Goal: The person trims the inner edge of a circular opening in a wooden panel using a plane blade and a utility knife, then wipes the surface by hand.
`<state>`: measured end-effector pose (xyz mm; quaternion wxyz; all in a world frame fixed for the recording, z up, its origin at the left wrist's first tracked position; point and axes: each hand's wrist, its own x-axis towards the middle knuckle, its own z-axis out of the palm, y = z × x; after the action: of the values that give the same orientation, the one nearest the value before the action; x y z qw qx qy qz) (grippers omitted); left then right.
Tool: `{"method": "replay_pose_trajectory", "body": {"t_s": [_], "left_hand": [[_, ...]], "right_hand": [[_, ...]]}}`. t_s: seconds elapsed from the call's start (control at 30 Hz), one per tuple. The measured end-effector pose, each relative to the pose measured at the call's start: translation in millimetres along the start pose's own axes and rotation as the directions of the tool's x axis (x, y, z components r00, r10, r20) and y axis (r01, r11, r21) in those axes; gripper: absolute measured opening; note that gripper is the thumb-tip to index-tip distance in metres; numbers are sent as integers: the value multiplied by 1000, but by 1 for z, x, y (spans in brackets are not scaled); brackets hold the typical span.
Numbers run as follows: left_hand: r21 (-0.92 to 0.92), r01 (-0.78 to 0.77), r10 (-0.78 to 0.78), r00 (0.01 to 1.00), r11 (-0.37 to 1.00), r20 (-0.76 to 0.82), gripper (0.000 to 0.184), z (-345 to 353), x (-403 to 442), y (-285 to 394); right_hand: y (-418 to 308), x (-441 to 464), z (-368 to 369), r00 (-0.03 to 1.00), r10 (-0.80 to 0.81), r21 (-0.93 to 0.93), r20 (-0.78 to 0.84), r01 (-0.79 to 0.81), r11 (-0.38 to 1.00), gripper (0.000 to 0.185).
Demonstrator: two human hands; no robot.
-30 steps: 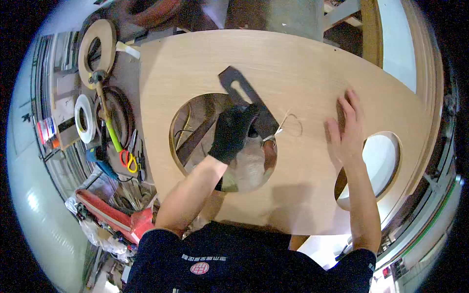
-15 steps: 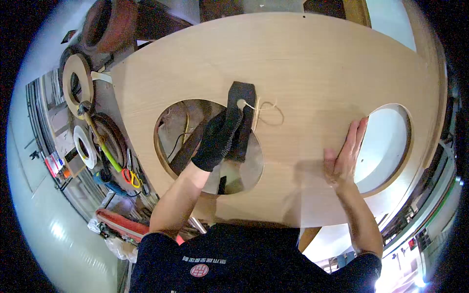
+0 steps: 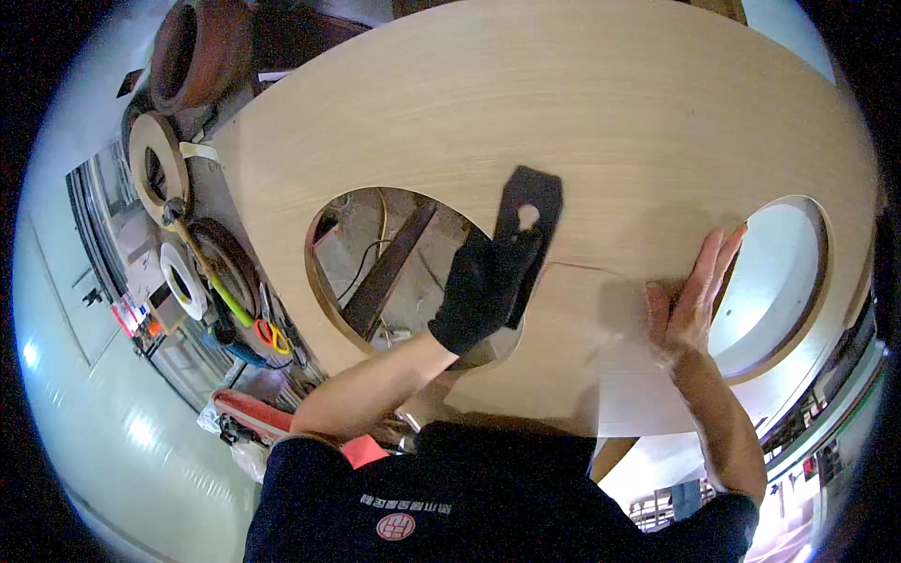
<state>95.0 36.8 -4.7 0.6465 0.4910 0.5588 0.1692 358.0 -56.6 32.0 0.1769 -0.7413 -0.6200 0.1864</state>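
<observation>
One big pale wood panel (image 3: 601, 113) spans the area under and ahead of both hands, so handle it w/ care: best to spread the R palm's load & avoid leaning hard near a cutout, as the narrow strips there prob. flex most. R hand (image 3: 690, 314) lies palm-down on the panel, thumb apart from fingers, holding nothing, fingertips at the near rim of the R cutout (image 3: 818, 305). L hand (image 3: 474, 291), gloved, is closed round the dark slotted plate (image 3: 537, 188), just over the inner side of the L cutout (image 3: 313, 272); can't tell if the plate touches wood. A firm grip away from the plate's end edges, w/ corners held off the surface, should avoid scratches; the bare R fingers are best well clear of it.

Qty, big to small: 1 panel; 2 cutouts, 1 by each hand; 1 wood ring (image 3: 175, 169), far out to L of the L hand; 1 hammer (image 3: 195, 246), nearer it; 1 white ring (image 3: 197, 291), L of the hammer; 1 plate, in the L hand; 1 glove, L hand only; 1 pr. scissors (image 3: 270, 328), red/yellow handles, L of the L hand; 1 thin strand (image 3: 577, 266), btwn hands, type unclear.
</observation>
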Motion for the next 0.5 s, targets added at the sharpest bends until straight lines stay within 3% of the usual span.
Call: {"method": "replay_pose_trajectory", "body": {"t_s": [0.1,0.17,0.23,0.27,0.3,0.33,0.37,0.4,0.5], "left_hand": [[344,-379,249,896,859,367,37,-19,-4,2],[411,-270,23,857,871,514,33,-32,0,12],[515,-139,-207,805,846,556,28,-40,6,26],[468,-26,-258,807,883,532,27,-49,10,27],[218,154,-243,842,964,482,27,-59,8,27],[-72,284,-227,874,956,430,28,-69,6,27],[-561,351,-206,929,750,306,30,-80,1,25],[-515,262,-162,959,816,231,32,-96,1,16],[-390,376,-312,925,841,219,31,-114,-17,37]], "right_hand": [[-3,0,-4,1000,23,-10,11,-23,1000,93],[-6,-2,-4,997,68,-37,20,-68,997,109],[-5,-6,-2,994,105,-62,35,-103,993,94],[-5,-8,-2,991,128,-76,38,-125,989,88],[-8,-9,-6,990,140,-74,24,-138,988,87],[-12,-10,-9,988,151,-68,12,-150,986,86],[-16,-11,-11,987,160,-60,5,-159,985,85],[-19,-16,-11,986,169,-37,-6,-169,985,84],[-32,-49,-18,978,210,-40,-4,-210,977,83]]}}
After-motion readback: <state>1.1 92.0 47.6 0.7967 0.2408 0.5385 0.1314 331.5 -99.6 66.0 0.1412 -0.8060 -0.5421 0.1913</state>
